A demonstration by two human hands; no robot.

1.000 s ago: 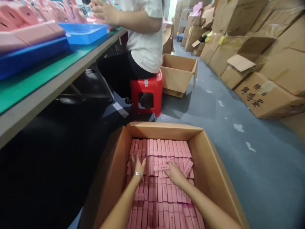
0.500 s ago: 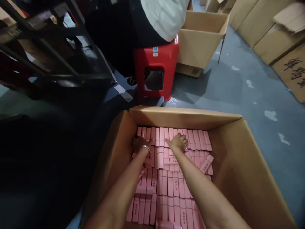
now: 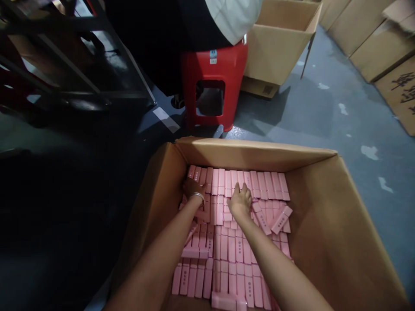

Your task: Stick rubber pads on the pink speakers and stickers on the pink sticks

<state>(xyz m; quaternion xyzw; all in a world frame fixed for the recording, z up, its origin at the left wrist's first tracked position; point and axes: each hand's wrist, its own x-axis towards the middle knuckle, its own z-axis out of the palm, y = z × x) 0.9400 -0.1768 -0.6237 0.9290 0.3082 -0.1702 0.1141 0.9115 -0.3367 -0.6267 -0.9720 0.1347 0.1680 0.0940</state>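
Rows of slim pink tubes (image 3: 231,246), which look like lipstick cases with a seam near one end, lie packed inside a large cardboard box (image 3: 256,155). My left hand (image 3: 193,188) rests at the left end of the back rows, thumb apart from the fingers, a bracelet on its wrist. To the right, my right hand (image 3: 240,202) lies over the second row with its fingers spread and slightly bent, touching tubes. It partly covers a loose tube lying crosswise. Two loose tubes, one tilted left (image 3: 261,218) and one tilted right (image 3: 281,219), lie on top beside it.
Beyond the box, a person (image 3: 223,17) sits on a red plastic stool (image 3: 234,82). Another open carton (image 3: 272,52) stands beside the stool. More cartons (image 3: 379,52) line the right side, and a dark metal frame (image 3: 106,65) stands at the left.
My right hand has drawn back from the back row toward the second row, its fingers now bent more. A loose tube beside it is more exposed. My left hand stays nearly in place.
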